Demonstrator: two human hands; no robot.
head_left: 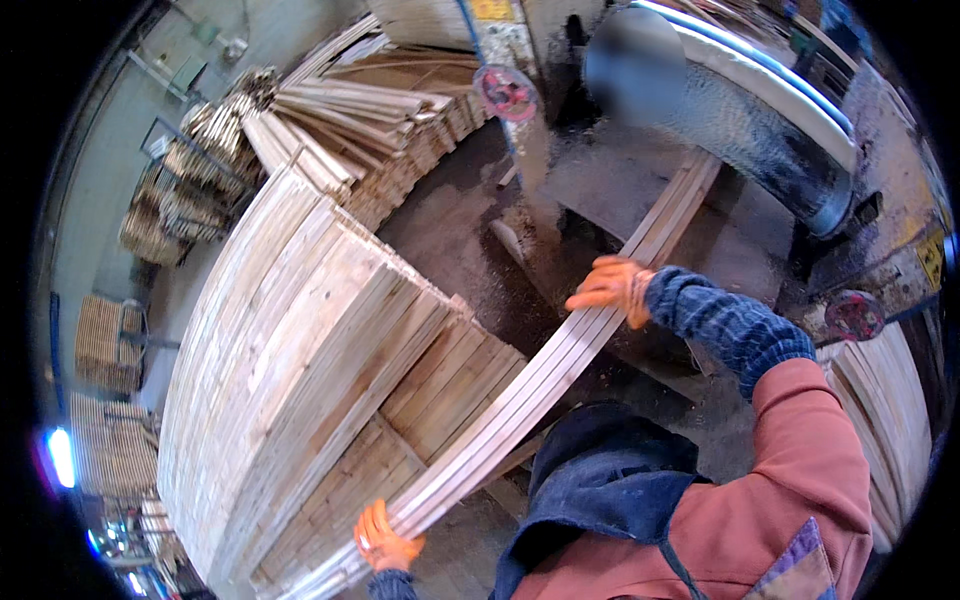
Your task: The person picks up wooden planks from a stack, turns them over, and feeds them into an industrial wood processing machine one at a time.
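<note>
- Left hand [385,540] clenched the near end of the slat bundle [540,370]; right hand [612,285] gripped mid-length.
- Bundle spanned beside the board stack [300,350].
- Risk: loose slats could fan apart, slide out.

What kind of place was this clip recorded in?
Most likely a sawmill or timber workshop: tall stacks of pale sawn wooden boards, a large grey metal saw machine, and orange-gloved hands, left and right, gripping a bundle of long pale wooden slats.

Stacks of sawn wooden slats [300,330] are filling the dark concrete floor [450,220]. A grey wall [110,170] is standing behind, pallets [100,345] leaning beside it.
</note>
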